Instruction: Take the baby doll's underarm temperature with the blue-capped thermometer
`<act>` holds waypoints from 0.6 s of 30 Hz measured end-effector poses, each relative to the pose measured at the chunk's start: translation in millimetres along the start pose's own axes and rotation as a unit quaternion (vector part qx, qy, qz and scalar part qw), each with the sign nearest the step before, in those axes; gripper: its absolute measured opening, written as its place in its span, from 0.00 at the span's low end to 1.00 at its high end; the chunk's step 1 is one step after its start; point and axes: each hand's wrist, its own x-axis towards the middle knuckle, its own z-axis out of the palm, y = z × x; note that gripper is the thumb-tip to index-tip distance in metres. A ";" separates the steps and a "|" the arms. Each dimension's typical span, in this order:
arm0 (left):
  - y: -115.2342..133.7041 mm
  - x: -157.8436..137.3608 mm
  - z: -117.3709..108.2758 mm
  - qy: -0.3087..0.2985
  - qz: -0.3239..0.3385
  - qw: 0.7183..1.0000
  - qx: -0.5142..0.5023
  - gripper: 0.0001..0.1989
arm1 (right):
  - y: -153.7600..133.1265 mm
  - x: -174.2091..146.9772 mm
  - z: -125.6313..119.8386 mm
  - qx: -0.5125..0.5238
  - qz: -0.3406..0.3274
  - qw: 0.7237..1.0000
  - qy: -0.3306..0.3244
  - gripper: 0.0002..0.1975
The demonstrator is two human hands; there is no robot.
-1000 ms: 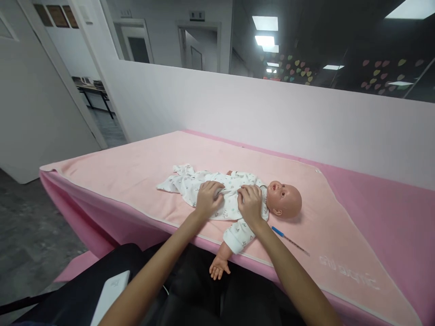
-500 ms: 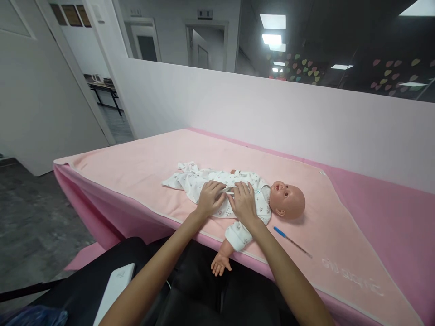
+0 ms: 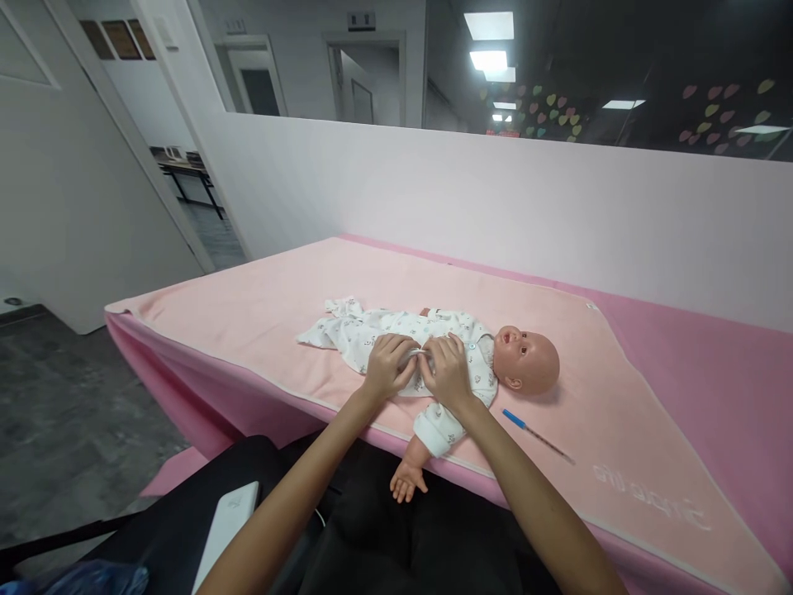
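A baby doll (image 3: 529,361) lies on its back with its head to the right, dressed in a white patterned romper (image 3: 356,335). Over its belly, my left hand (image 3: 390,364) pinches the romper's front edge. Close beside it, my right hand (image 3: 446,368) pinches the same edge nearer the doll's chest. The fingertips of both hands almost meet at a narrow white strip of the cloth; any fastener between them is hidden. One doll arm (image 3: 412,473) hangs over the front edge of the table, palm showing.
A blue-capped pen (image 3: 538,436) rests on the pink blanket (image 3: 260,297) right of the doll. White wall (image 3: 496,215) and dark glass stand behind the table. A white flat box-like device (image 3: 228,522) lies on black cloth at lower left.
My two hands have come closer together, and the strip of romper edge between them has shortened. The whole view has shifted slightly.
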 end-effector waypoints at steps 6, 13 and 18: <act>1.2 -0.5 1.0 0.010 -0.003 1.000 0.013 0.07 | 0.7 0.8 1.1 -0.013 0.002 1.000 0.003 0.06; -0.1 -2.2 2.9 0.007 0.002 1.000 0.020 0.08 | 2.9 -0.8 5.2 -0.009 -0.002 1.000 0.019 0.07; 1.3 0.7 3.8 -0.011 -0.006 0.999 0.030 0.08 | 4.3 -2.3 5.9 -0.009 -0.008 1.000 0.026 0.09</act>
